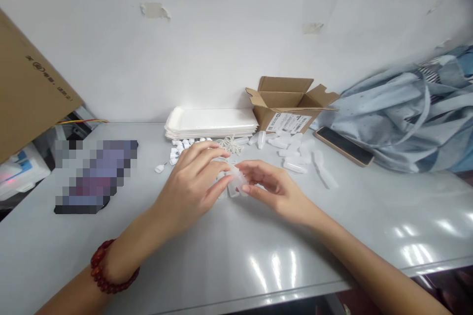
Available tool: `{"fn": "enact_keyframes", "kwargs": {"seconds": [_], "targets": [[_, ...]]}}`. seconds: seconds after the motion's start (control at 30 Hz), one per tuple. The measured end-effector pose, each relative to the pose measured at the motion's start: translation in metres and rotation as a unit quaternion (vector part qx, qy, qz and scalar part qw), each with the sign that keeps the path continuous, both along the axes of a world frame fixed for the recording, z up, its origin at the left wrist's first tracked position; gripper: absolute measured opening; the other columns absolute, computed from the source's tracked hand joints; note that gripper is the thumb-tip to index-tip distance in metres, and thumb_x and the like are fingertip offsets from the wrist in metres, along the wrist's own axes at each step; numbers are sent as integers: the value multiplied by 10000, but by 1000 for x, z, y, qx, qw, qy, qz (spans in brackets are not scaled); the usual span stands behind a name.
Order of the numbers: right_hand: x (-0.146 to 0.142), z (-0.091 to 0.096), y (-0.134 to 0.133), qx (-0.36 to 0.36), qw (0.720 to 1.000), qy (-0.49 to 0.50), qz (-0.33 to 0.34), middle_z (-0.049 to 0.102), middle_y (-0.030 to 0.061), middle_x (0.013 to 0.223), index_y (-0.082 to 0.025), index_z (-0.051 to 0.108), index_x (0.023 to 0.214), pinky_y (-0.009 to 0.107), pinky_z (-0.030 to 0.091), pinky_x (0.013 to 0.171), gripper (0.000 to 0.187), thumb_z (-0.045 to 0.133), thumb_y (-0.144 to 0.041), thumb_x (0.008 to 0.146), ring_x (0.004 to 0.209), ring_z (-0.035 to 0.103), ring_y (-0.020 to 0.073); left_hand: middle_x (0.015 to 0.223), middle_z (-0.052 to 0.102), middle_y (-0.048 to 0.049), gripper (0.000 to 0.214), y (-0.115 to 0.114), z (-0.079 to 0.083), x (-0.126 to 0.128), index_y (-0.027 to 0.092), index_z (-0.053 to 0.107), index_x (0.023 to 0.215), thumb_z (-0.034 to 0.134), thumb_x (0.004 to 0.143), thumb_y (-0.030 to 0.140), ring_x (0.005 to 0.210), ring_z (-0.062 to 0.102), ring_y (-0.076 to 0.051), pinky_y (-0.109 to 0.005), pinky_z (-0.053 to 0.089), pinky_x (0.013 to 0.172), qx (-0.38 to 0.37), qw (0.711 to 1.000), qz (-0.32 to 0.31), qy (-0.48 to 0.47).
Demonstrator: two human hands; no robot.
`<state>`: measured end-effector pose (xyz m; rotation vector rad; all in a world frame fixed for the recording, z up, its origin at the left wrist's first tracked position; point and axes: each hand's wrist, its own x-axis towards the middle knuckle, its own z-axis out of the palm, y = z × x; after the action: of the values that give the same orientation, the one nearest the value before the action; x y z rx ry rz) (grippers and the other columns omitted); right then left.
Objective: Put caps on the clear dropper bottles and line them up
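Note:
Between my hands, just above the table, is a small translucent white plastic piece point(238, 177), shaped like a little sleeve or bottle. My left hand point(194, 179) has its thumb and forefinger closed at the piece's left side, with the other fingers arched above. My right hand point(277, 189) pinches its right side, thumb below and fingers curled. Similar clear pieces point(221, 189) lie under the fingers, partly hidden. Beyond my left hand sit several small white caps point(181, 147), and one loose cap point(159, 169) is further left. Thin white strips point(231, 145) are bunched behind my fingertips.
Translucent plastic bottles point(294, 165) are scattered to the right. Behind stand a stack of white packets point(214, 120) and an open cardboard box point(284, 113). A phone point(343, 145) lies beside blue-grey cloth point(399, 108). At left are a blurred-out object point(98, 177) and a large carton point(33, 83).

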<state>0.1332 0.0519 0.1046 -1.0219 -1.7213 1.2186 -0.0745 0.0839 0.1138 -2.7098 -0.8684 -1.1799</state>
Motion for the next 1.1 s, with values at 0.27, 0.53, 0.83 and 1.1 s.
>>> {"fn": "enact_keyframes", "kwargs": {"seconds": [0.27, 0.53, 0.83, 1.1], "targets": [[-3, -4, 1, -28, 996, 82, -8, 644, 45, 974, -217, 576, 1128, 342, 529, 813, 300, 632, -209, 834, 865, 636, 155, 1018, 670, -55, 143, -7, -6, 9, 193, 604, 874, 600, 820, 61, 1115, 541, -265, -454, 503, 903, 41, 998, 22, -46], [-7, -5, 1, -61, 987, 145, -28, 669, 47, 941, -220, 583, 1067, 363, 539, 822, 267, 671, -269, 820, 874, 650, 171, 1131, 637, -93, 229, -15, -17, 16, 164, 594, 1020, 580, 820, 53, 1218, 470, -315, -483, 508, 902, 62, 996, 44, -42], [-9, -6, 2, -81, 983, 159, -49, 691, 49, 943, -215, 603, 1030, 351, 548, 792, 271, 701, -286, 788, 860, 664, 174, 1141, 637, -97, 203, -16, -19, 18, 161, 597, 992, 581, 816, 62, 1212, 486, -327, -466, 521, 842, 85, 995, 51, -29], [-8, -7, 1, -29, 991, 103, -76, 684, 61, 963, -203, 598, 1064, 348, 554, 788, 264, 662, -277, 819, 864, 666, 178, 994, 679, -66, 142, -16, -13, 21, 197, 636, 903, 579, 820, 97, 1083, 546, -279, -495, 498, 888, -10, 993, 41, -112]]}}
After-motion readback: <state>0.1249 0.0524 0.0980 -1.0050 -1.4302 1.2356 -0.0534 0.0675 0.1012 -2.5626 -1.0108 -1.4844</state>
